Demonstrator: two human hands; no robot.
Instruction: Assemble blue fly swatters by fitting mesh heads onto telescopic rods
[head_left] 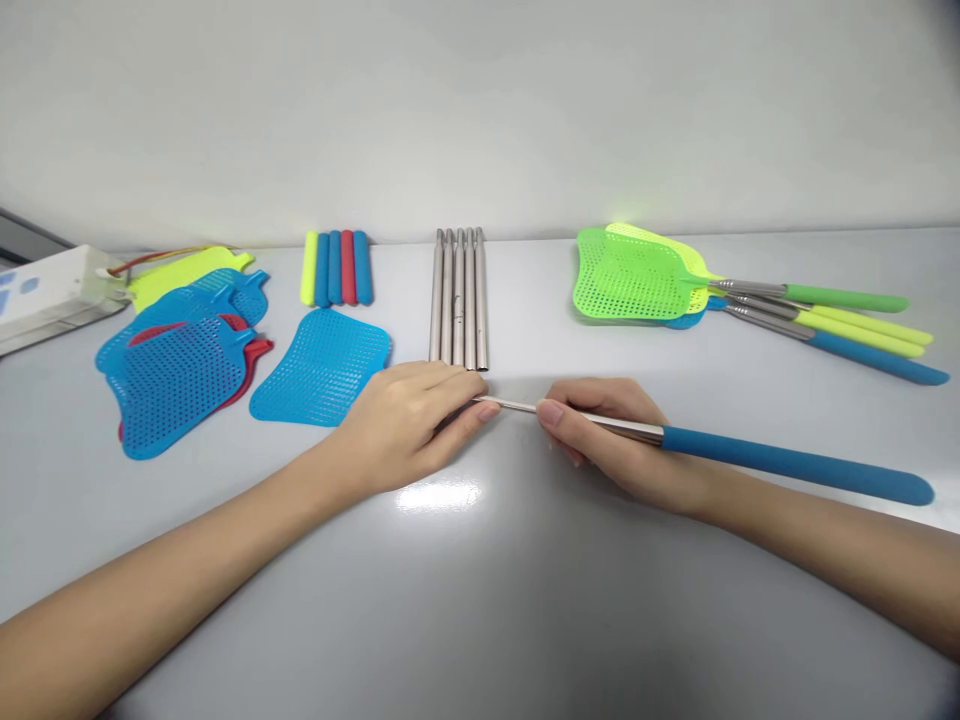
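Note:
A blue perforated fly swatter head [322, 370] lies flat, its neck hidden beneath my left hand [420, 420]. That hand is closed, with thumb and fingers pinched where the thin end of a telescopic metal rod [628, 428] goes in under them. How rod and neck meet cannot be seen. Pinching the same rod farther along is my right hand [607, 430], thumb on top and fingers curled around it. A blue foam handle [795, 465] covers the rod's far end and extends to the right above my right forearm.
Loose blue, red and yellow swatter heads [184, 385] overlap at left beside a white box [60, 295]. Several foam handles [336, 268] and metal rods [459, 300] lie in rows along the back. Swatters with handles [637, 275] are stacked at the right back.

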